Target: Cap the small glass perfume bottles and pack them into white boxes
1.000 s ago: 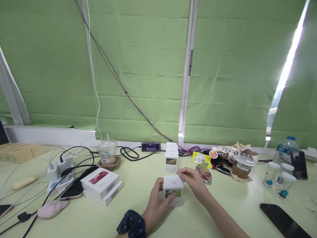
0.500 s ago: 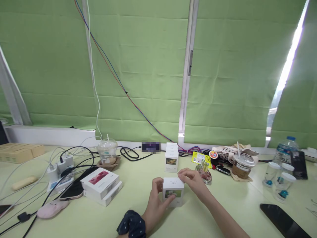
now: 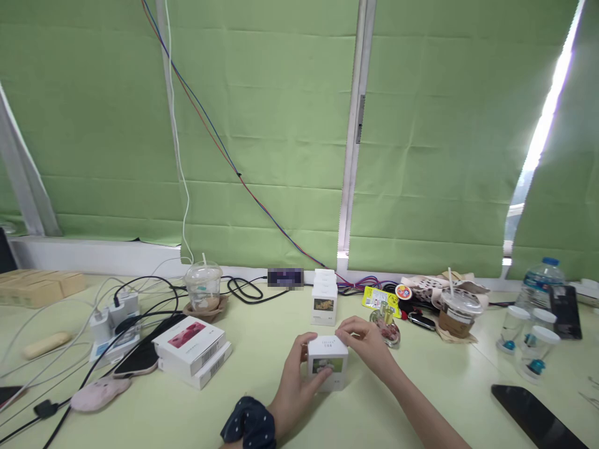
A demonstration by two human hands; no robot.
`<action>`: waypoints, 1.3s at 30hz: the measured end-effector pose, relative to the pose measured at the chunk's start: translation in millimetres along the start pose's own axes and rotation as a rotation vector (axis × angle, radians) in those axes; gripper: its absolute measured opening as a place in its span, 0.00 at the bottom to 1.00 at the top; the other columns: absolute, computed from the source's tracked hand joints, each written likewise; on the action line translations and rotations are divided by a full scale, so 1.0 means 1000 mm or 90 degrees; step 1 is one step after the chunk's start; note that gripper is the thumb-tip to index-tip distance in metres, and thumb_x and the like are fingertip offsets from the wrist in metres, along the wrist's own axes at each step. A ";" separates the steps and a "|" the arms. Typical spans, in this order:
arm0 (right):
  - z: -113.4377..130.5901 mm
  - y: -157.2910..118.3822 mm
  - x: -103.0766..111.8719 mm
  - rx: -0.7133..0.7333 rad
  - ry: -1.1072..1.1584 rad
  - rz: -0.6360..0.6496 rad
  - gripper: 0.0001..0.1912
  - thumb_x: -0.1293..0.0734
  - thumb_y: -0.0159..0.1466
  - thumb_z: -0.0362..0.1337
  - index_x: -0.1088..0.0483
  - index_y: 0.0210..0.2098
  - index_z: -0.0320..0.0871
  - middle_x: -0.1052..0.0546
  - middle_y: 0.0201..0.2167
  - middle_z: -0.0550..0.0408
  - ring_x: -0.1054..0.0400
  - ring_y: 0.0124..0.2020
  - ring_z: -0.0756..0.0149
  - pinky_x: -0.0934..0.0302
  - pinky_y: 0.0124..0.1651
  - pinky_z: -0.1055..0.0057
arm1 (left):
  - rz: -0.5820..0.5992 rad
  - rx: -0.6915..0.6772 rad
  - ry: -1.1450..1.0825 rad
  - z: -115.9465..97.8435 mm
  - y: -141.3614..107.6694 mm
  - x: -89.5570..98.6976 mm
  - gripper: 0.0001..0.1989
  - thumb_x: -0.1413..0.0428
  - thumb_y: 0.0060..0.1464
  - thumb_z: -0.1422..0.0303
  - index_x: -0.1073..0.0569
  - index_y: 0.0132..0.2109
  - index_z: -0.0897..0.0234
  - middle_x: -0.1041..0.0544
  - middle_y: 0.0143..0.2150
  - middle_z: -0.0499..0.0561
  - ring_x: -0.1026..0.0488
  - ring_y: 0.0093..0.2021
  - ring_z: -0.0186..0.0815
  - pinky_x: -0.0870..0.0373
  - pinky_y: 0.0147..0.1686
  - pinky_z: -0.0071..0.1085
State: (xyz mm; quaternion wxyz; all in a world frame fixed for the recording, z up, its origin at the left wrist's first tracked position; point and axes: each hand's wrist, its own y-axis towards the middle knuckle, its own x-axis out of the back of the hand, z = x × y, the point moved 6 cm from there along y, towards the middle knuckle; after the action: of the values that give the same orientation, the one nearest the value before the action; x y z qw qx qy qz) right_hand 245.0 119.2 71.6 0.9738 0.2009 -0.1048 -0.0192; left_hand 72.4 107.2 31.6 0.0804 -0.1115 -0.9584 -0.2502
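Holding a small white box [image 3: 327, 347] upright on the table [image 3: 262, 362], left hand [image 3: 299, 379] gripping its side, right hand [image 3: 367, 343] bent at its top corner, cannot tell if pinching, more white boxes [image 3: 324, 308] lined up behind.

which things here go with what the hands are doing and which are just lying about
In use:
white box, held in the left hand, right hand at its top corner
probably the row of similar white boxes behind it

Apparently just lying about:
stacked flat boxes
lidded jars
black phone, front right
drink cups
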 end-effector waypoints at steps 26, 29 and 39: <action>0.019 -0.007 -0.009 0.066 -0.076 0.072 0.07 0.35 0.58 0.37 0.29 0.26 0.42 0.26 0.31 0.52 0.32 0.34 0.64 0.38 0.33 0.71 | 0.007 -0.002 -0.020 -0.001 -0.003 -0.001 0.20 0.41 0.51 0.70 0.37 0.50 0.58 0.29 0.47 0.53 0.31 0.48 0.42 0.33 0.47 0.37; 0.010 -0.005 -0.011 0.011 -0.043 0.066 0.07 0.34 0.56 0.38 0.29 0.25 0.41 0.26 0.29 0.52 0.32 0.32 0.63 0.38 0.33 0.70 | 0.010 0.006 -0.014 0.001 -0.004 -0.002 0.20 0.41 0.52 0.70 0.38 0.51 0.58 0.30 0.47 0.53 0.31 0.49 0.41 0.33 0.48 0.37; 0.000 -0.003 -0.003 -0.082 -0.062 -0.027 0.11 0.29 0.48 0.42 0.29 0.21 0.40 0.23 0.24 0.49 0.29 0.27 0.59 0.35 0.31 0.66 | -0.008 0.003 0.000 -0.003 -0.004 0.000 0.19 0.41 0.51 0.70 0.37 0.49 0.59 0.29 0.45 0.52 0.30 0.46 0.41 0.33 0.46 0.38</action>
State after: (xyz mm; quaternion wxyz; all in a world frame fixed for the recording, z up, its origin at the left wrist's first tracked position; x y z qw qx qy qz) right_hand 241.9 116.6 69.4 0.9777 0.1392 -0.1466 -0.0563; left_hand 71.6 102.9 32.2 0.0792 -0.1055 -0.9597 -0.2483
